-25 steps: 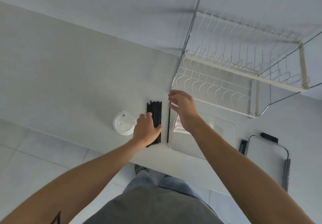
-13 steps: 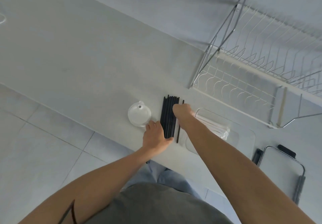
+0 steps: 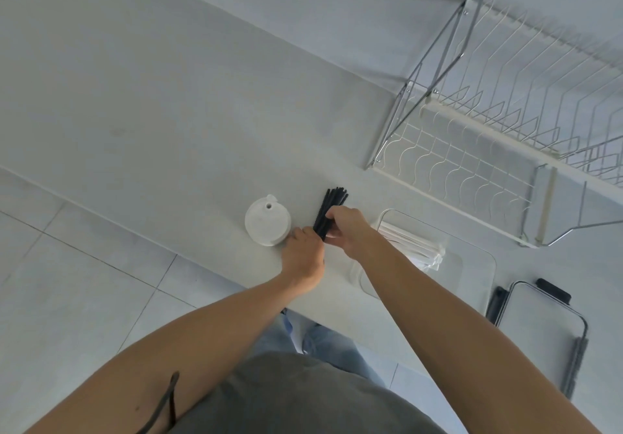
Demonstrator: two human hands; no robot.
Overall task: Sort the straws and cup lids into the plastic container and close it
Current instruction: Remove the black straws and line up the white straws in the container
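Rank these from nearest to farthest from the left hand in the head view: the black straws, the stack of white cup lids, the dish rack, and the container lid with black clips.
1. black straws, held in the left hand
2. white cup lids, just left
3. container lid, far right
4. dish rack, far upper right; close to call with the lid

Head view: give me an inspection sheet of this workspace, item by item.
Surface: pale countertop, its near edge over a tiled floor.
Job's things: black straws bunched together, fanned at the far end; white cup lids stacked left of them; clear plastic container open, with wrapped white straws inside; container lid with dark clips lying right of it.
Clutter: nothing seen.
Hands: left hand and right hand both grip the black straws.
Cables: nothing seen on the counter; a dark cord hangs by the left forearm.
Surroundings: wire dish rack standing at the wall, no dishes in it.
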